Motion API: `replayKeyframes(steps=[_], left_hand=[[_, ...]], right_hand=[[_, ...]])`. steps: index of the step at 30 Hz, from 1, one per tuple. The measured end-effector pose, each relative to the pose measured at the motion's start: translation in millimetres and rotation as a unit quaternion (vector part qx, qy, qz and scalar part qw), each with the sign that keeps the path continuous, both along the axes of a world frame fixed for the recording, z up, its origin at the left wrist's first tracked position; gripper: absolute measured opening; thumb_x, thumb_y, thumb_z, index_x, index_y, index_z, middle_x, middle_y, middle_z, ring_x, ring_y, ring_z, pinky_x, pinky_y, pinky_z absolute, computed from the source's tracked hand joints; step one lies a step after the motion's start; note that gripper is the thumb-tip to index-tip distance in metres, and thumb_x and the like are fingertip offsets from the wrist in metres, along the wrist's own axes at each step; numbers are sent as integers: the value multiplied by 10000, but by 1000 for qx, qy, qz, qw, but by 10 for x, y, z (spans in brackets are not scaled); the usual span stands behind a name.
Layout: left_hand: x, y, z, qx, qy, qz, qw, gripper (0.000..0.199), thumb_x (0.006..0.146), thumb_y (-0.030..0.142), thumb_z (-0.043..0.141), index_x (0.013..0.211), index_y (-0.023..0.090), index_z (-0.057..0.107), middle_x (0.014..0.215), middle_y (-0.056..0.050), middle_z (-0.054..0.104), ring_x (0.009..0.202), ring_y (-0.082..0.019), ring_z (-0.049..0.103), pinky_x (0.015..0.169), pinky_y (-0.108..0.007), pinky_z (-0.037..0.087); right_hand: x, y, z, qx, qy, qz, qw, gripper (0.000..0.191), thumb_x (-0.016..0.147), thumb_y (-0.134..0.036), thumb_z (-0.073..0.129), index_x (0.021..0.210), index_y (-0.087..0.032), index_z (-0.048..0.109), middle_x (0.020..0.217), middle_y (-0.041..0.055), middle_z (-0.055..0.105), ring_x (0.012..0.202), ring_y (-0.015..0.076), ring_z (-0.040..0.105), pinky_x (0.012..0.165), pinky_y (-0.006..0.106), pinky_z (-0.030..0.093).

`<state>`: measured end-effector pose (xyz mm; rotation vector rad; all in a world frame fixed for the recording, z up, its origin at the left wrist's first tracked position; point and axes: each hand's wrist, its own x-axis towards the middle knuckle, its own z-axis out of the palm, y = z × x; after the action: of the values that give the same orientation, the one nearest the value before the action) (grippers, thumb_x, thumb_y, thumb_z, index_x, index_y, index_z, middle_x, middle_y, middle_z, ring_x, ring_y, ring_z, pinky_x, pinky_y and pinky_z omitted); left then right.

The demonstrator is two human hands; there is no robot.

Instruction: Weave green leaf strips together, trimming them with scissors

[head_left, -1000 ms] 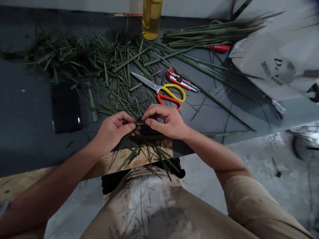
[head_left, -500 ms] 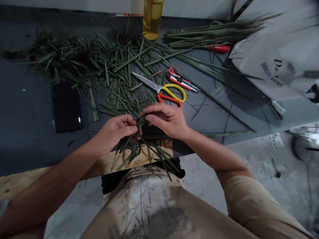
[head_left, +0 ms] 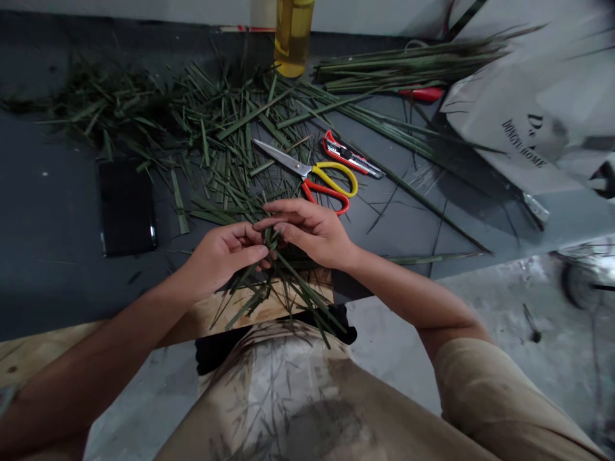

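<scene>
Dark tabletop (head_left: 52,275) is littered with green leaf strips (head_left: 225,147); a narrow leaf bundle (head_left: 295,285) is held over its front edge, pinched by left hand (head_left: 223,256) and right hand (head_left: 312,234), just below red-and-yellow-handled scissors (head_left: 307,173).

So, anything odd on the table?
Only clutter: loose green leaf strips lie scattered across the dark tabletop, and the scissors rest partly on them, just above the right hand. Nothing looks spilled or damaged.
</scene>
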<state>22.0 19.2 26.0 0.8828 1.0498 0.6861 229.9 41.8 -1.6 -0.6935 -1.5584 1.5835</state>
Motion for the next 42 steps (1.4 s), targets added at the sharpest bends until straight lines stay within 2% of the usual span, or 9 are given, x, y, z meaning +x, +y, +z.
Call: replayKeyframes(steps=[5, 9, 16, 20, 22, 25, 30, 37, 42], left_hand=[[5, -2, 21, 16, 30, 24, 999, 110, 696, 174, 806, 709, 195, 700, 645, 10, 725, 592, -117, 669, 627, -221, 561], [12, -2, 0, 21, 47, 45, 998, 139, 685, 194, 816, 720, 201, 682, 654, 10, 719, 592, -127, 662, 633, -242, 569], [-7, 17, -94, 54, 91, 93, 990, 219, 665, 252, 869, 771, 193, 687, 699, 32, 680, 614, -107, 622, 617, -217, 529], [-14, 11, -97, 66, 113, 103, 986, 187, 712, 286, 840, 801, 198, 701, 721, 17, 696, 634, -122, 643, 647, -237, 547], [-18, 10, -89, 73, 127, 101, 984, 176, 728, 306, 823, 794, 205, 696, 717, 6, 704, 653, -140, 667, 670, -255, 567], [-22, 14, -80, 80, 141, 101, 982, 162, 729, 301, 811, 780, 210, 687, 704, 3, 705, 655, -151, 680, 677, -265, 579], [-17, 13, -64, 82, 139, 101, 982, 149, 728, 280, 807, 773, 200, 689, 691, 15, 693, 626, -129, 657, 642, -239, 549], [-10, 8, -42, 82, 125, 73, 986, 201, 730, 322, 841, 784, 188, 700, 705, 6, 704, 646, -129, 641, 667, -246, 534], [-14, 15, -13, 85, 137, 63, 985, 274, 703, 380, 883, 764, 182, 704, 702, 6, 689, 653, -130, 616, 668, -251, 517]], right_hand=[[-25, -34, 10, 16, -65, -94, 993, 273, 963, -321, 698, 1199, -196, 645, 1150, 63, 759, 963, 145, 723, 820, 288, 622], [-38, -50, 5, -16, -42, -76, 996, 245, 976, -364, 685, 1139, -183, 660, 1083, 53, 762, 925, 133, 718, 828, 285, 617], [-11, -39, 45, 7, -60, -18, 998, 492, 948, -390, 734, 1381, -207, 589, 1347, 102, 735, 1240, 197, 698, 1009, 354, 598], [-19, -42, 27, 28, -95, -41, 994, 500, 930, -321, 729, 1396, -199, 598, 1390, 102, 709, 1196, 186, 703, 985, 344, 603], [-26, -42, 15, 30, -121, -59, 991, 434, 937, -330, 704, 1344, -192, 643, 1313, 89, 738, 1047, 162, 719, 900, 321, 610], [-35, -35, 17, 8, -138, -64, 988, 349, 923, -377, 715, 1205, -172, 716, 1067, 47, 784, 860, 138, 692, 800, 290, 586], [-49, -23, 59, -31, -137, -53, 989, 270, 914, -409, 724, 973, -147, 752, 779, -6, 709, 675, 94, 567, 652, 235, 471], [-67, -21, 60, -46, -124, -56, 990, 315, 892, -460, 741, 880, -147, 713, 718, -22, 632, 641, 86, 481, 610, 230, 410], [-52, -40, 93, -1, -128, -53, 990, 255, 935, -404, 681, 874, -157, 690, 725, -22, 611, 643, 86, 463, 619, 231, 407]])
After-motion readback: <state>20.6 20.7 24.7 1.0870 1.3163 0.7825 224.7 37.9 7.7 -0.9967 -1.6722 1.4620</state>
